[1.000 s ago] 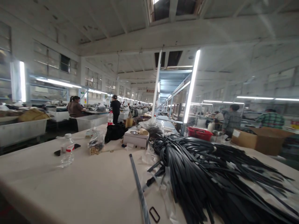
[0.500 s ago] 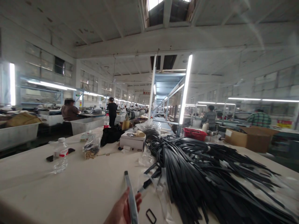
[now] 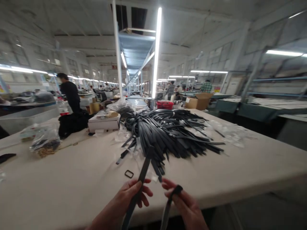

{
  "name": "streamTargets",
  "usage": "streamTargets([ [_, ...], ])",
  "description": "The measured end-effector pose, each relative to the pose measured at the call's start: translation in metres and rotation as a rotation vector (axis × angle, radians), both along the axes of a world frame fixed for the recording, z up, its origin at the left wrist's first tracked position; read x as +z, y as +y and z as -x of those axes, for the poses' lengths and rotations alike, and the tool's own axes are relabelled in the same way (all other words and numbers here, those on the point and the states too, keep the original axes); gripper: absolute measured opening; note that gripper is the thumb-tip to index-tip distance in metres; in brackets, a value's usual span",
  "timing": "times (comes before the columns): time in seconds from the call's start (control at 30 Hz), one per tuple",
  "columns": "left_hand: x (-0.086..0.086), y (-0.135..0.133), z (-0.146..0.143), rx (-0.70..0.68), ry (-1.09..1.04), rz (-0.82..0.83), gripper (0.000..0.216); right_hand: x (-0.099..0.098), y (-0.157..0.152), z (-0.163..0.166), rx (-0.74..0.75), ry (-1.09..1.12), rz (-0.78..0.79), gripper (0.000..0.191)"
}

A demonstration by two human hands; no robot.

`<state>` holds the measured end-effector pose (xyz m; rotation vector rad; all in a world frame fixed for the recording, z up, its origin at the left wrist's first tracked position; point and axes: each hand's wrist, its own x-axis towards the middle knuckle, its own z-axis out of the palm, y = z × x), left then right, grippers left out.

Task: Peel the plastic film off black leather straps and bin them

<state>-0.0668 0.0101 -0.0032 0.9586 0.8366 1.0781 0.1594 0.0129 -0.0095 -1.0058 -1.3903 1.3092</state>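
My left hand (image 3: 134, 193) pinches a flat black strap (image 3: 145, 167) between thumb and fingers, its squared end pointing away from me. At the right, my right hand (image 3: 183, 203) is closed on another strap end (image 3: 166, 209), whose dark tip curls over the fingers; I cannot tell whether both ends belong to one strap. On the table (image 3: 72, 188), just beyond my left hand, lies a black rectangular ring (image 3: 129, 174). A large heap of black straps (image 3: 163, 134) spreads over the table behind both hands.
Left of the heap stand a white box (image 3: 104, 123), a black cloth bundle (image 3: 72, 123) and a clear bag of brass-coloured parts (image 3: 46, 143). Clear plastic wrap (image 3: 230, 132) lies to the right. A red basket (image 3: 165, 104) and a cardboard box (image 3: 199, 101) are farther back. A person in black (image 3: 69, 92) stands at left.
My view has swung right and down. The right hand has come into view with a strap end. The left hand still holds its strap, now showing a black face instead of a grey one.
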Motion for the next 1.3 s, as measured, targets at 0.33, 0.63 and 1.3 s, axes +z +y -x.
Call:
streamTargets([
  [0.33, 0.005, -0.013, -0.045, -0.298, 0.295, -0.189, 0.046, 0.026, 0.003, 0.001, -0.118, 0.166, -0.087, 0.018],
  [0.63, -0.03, -0.039, -0.091, -0.422, 0.421, -0.052, 0.036, 0.015, -0.032, -0.033, -0.357, 0.064, -0.182, 0.018],
  [1.3, -0.091, -0.053, -0.097, -0.459, 0.602, -0.078, 0.054, 0.047, -0.065, -0.254, -0.912, -0.825, -0.52, 0.018],
])
